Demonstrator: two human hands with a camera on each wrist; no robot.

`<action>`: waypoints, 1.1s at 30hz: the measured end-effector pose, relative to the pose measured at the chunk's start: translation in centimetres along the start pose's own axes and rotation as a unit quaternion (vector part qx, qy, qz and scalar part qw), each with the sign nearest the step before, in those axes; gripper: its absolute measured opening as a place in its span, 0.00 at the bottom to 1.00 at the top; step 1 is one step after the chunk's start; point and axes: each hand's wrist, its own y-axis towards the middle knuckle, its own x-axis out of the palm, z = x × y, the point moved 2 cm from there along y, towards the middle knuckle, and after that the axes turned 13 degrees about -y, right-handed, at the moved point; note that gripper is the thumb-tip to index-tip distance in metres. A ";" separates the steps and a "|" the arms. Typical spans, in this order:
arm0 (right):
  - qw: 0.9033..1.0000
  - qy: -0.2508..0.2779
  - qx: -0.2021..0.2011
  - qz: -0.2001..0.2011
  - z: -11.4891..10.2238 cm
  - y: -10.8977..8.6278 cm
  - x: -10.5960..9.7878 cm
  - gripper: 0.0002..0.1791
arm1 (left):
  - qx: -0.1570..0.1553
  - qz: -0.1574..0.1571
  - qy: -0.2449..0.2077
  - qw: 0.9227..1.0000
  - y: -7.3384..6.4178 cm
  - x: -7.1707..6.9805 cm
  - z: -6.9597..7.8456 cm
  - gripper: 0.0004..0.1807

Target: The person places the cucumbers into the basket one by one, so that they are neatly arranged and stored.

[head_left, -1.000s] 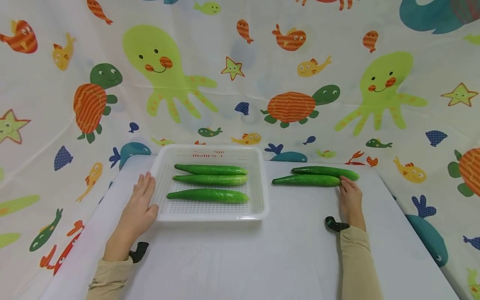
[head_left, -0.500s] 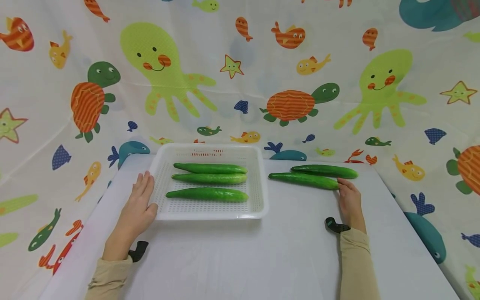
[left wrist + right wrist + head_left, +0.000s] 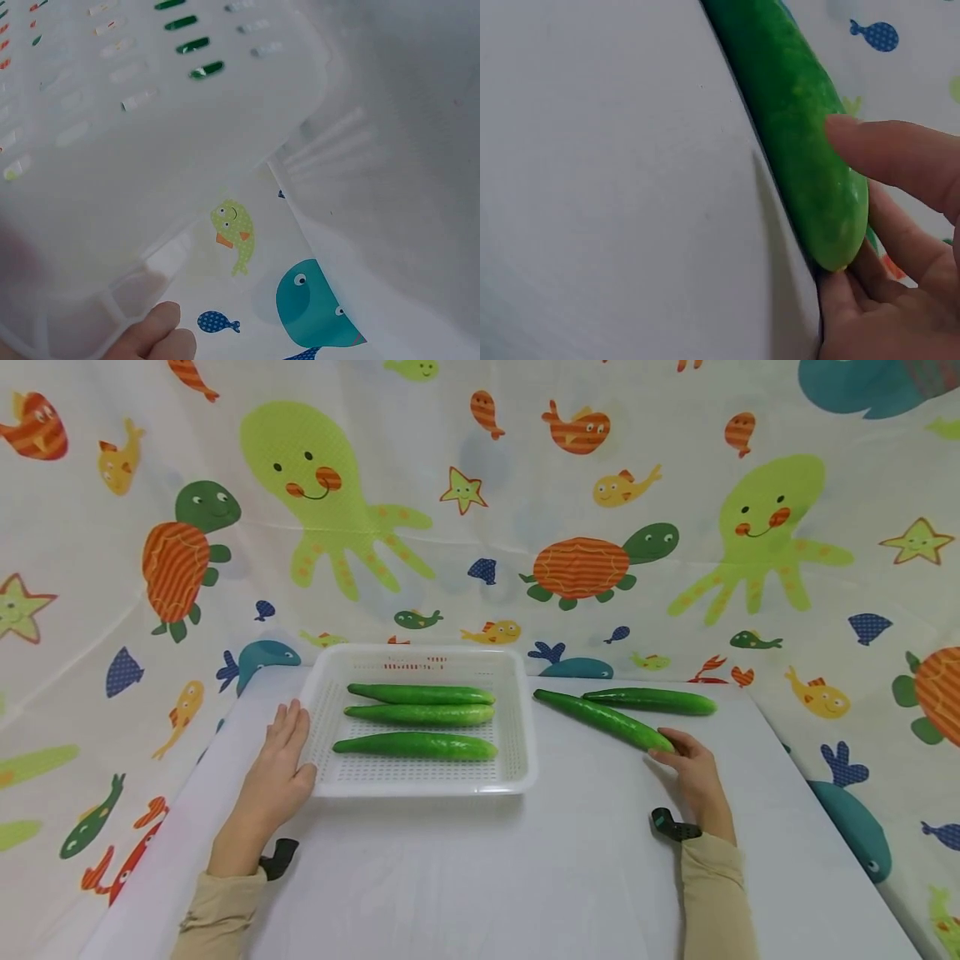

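Observation:
In the head view my right hand (image 3: 693,772) pinches the near right end of a green cucumber (image 3: 600,718), which lies slanted on the table. The right wrist view shows the thumb (image 3: 885,150) on one side of that cucumber (image 3: 802,142) and the fingers curled about its tip. A second cucumber (image 3: 652,700) lies just behind it. My left hand (image 3: 273,777) rests with straight fingers against the left side of a white perforated basket (image 3: 420,789). Inside are three cucumbers lying crosswise, the front one (image 3: 416,746) a little apart from the other two.
A white-covered table (image 3: 480,877) carries everything. Behind it hangs a pale curtain (image 3: 450,435) printed with sea animals, close to the table's back edge. A dark wrist-worn device (image 3: 675,827) sits at the right cuff, another (image 3: 279,858) at the left.
My right hand has drawn the right end of the front loose cucumber toward me, swinging it from nearly crosswise to slanted and apart from the rear one. The left hand and basket have stayed put.

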 end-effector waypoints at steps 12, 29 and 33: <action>0.997 -0.050 -0.012 0.049 -0.1 0.1 0.7 0.32 | -0.005 0.007 -0.002 1.000 -0.4 -0.2 0.1 0.40; 0.999 0.028 -0.018 0.036 0.1 -0.4 -1.0 0.26 | -0.001 0.009 -0.002 1.000 -0.2 0.1 0.1 0.40; 0.986 0.158 -0.046 0.031 -0.1 -0.4 -0.8 0.17 | 0.001 0.006 -0.003 1.000 -0.1 0.1 0.0 0.40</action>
